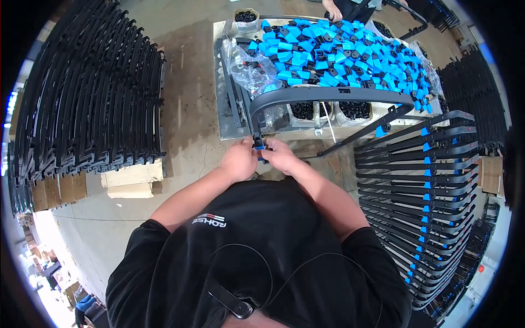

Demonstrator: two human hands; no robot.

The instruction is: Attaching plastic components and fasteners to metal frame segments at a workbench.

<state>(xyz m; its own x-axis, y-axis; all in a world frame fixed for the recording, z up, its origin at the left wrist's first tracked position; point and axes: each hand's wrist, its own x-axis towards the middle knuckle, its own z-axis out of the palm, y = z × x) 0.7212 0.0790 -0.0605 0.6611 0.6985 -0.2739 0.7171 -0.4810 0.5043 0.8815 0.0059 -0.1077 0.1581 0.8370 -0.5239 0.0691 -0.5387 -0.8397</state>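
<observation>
A black bent metal tube frame (328, 95) spans the front of the table in front of me, one leg coming down toward my body. My left hand (239, 159) is closed around the end of that leg from the left. From the other side, the fingers of my right hand (280, 157) pinch a blue plastic piece (260, 147) at the leg's end. The fingertips partly cover this joint, so how far the piece sits on the tube cannot be seen. A loose pile of blue-and-black plastic pieces (339, 54) covers much of the tabletop.
Tubs of small black parts (354, 111) stand along the table's near side, by a wrench (318, 132) and a clear plastic bag (251, 71). Black frames are stacked at left (93, 93) and right (415, 180). Another person's hand (332, 11) shows behind the table.
</observation>
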